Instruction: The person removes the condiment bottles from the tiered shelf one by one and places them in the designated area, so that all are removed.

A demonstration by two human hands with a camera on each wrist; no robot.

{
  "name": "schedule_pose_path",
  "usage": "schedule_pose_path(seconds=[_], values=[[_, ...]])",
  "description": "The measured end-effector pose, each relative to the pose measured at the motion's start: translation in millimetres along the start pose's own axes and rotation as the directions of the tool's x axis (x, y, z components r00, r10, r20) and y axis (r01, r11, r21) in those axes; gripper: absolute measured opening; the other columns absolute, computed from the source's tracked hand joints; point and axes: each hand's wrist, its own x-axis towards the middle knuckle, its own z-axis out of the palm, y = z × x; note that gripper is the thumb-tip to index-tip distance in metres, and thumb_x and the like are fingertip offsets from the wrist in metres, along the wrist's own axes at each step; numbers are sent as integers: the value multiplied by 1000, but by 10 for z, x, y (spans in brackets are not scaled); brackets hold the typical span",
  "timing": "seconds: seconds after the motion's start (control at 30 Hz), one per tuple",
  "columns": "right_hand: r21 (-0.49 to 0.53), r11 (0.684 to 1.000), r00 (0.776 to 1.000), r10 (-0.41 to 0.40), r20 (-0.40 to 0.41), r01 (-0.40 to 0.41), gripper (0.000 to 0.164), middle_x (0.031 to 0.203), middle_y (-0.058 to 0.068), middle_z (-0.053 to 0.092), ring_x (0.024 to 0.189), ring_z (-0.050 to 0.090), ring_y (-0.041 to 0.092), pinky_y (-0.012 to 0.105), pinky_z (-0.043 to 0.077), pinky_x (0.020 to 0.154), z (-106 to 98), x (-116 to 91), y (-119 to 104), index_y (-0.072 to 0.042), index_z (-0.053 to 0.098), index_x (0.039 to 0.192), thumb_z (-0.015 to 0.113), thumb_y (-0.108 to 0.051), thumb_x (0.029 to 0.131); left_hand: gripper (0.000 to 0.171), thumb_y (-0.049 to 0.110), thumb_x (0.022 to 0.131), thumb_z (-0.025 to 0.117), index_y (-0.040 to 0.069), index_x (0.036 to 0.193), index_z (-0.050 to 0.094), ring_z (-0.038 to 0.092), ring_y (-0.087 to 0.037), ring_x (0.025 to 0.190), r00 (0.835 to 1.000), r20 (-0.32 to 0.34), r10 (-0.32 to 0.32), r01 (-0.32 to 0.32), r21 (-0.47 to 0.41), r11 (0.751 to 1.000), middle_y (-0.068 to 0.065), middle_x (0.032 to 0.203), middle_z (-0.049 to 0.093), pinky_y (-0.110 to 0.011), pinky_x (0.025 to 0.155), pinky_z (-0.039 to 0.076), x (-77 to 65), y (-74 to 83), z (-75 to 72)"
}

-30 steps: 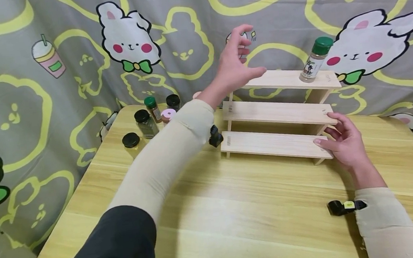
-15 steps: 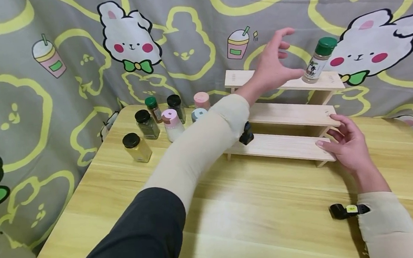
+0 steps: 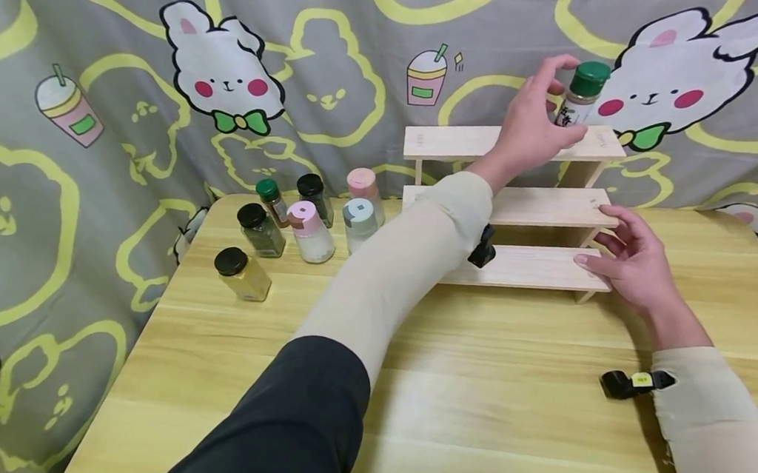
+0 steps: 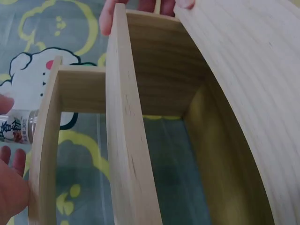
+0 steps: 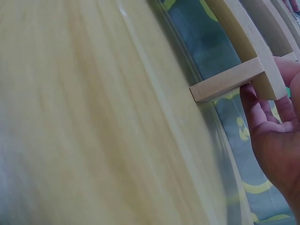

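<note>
A three-tier wooden shelf rack (image 3: pixel 537 205) stands toward the back of the table. On the right part of its top tier is a spice bottle (image 3: pixel 590 80) with a green cap and a printed label. My left hand (image 3: pixel 530 124) is at this bottle, thumb and fingers spread on either side of it; the left wrist view shows thin gaps beside the glass. The bottle's lower part is partly hidden by the hand. With my right hand (image 3: pixel 640 264) I grip the rack's right end, thumb on the lowest tier and fingers at the tier edges.
Left of the rack stand several seasoning jars: a yellow-filled jar (image 3: pixel 243 274), a dark jar (image 3: pixel 261 231), a pink-capped shaker (image 3: pixel 312 233), a blue-capped shaker (image 3: pixel 360 219) and others. A patterned curtain (image 3: pixel 332 62) hangs behind the wooden table (image 3: pixel 497 376).
My left hand has moved right along the top tier, from its left end to the green-capped bottle, uncovering the jars. My right hand keeps its grip on the rack.
</note>
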Motion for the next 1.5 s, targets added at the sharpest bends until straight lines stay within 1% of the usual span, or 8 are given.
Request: schedule_pose_path(seconds=[0.13, 0.3, 0.5, 0.77, 1.0, 1.2, 1.37, 1.5], values=[[-13, 1000, 1000, 5, -7, -5, 85, 131, 9, 53, 113, 59, 21, 24, 55, 80, 28, 23, -5, -6, 50, 142, 56, 41, 71, 84, 14, 81, 83, 31, 146, 33, 51, -3, 98, 1000, -14, 22, -22, 3, 1000, 8, 117, 53, -13, 81, 42, 21, 5, 11], [-26, 1000, 1000, 18, -15, -18, 85, 132, 8, 53, 114, 59, 21, 23, 54, 81, 30, 38, -11, -7, 50, 142, 57, 40, 71, 80, 12, 85, 79, 32, 146, 31, 53, -4, 96, 1000, -20, 23, -23, 21, 1000, 7, 113, 56, -15, 82, 41, 33, 21, 21], [1, 1000, 999, 22, -29, -22, 87, 131, 8, 54, 113, 59, 22, 24, 55, 81, 15, 19, -5, -7, 51, 141, 56, 42, 70, 79, 11, 85, 78, 31, 145, 32, 53, -5, 94, 999, -18, 36, -36, -10, 999, 7, 114, 56, -15, 79, 42, 24, 63, -23], [30, 999, 999, 24, -32, -23, 86, 129, 8, 55, 111, 60, 21, 25, 55, 80, 31, 7, -16, -6, 51, 141, 56, 42, 69, 80, 9, 85, 79, 30, 145, 30, 54, -6, 93, 998, -29, 47, -49, -48, 998, 6, 112, 57, -15, 79, 43, -22, 166, -246], [20, 1000, 999, 24, -25, -24, 86, 130, 7, 54, 112, 60, 20, 25, 55, 80, 29, 7, -24, -7, 51, 141, 55, 42, 70, 80, 6, 84, 79, 31, 144, 32, 57, -7, 93, 997, -70, 42, -47, -73, 996, 7, 113, 58, -16, 80, 45, -118, 232, -481], [40, 999, 999, 29, -18, -28, 87, 129, 7, 55, 111, 61, 19, 25, 55, 79, 29, 5, -7, -7, 50, 141, 54, 42, 70, 77, 6, 84, 78, 28, 144, 34, 58, -9, 92, 990, -119, 80, -85, -38, 996, 6, 114, 60, -18, 82, 44, -222, 209, -723], [43, 999, 1000, 15, -18, -14, 87, 129, 7, 56, 109, 62, 18, 25, 54, 80, 29, -1, 5, -5, 50, 141, 53, 43, 69, 74, 8, 85, 78, 25, 143, 35, 56, -10, 92, 982, -132, 135, -135, 13, 991, 4, 111, 61, -20, 83, 43, -326, 171, -871], [48, 999, 1000, 7, -11, -6, 87, 129, 7, 56, 109, 61, 19, 24, 54, 81, 26, 8, 1, -5, 50, 142, 53, 44, 69, 72, 7, 85, 77, 22, 142, 37, 56, -11, 92, 972, -160, 170, -169, 20, 985, 2, 110, 61, -20, 82, 43, -419, 140, -982]])
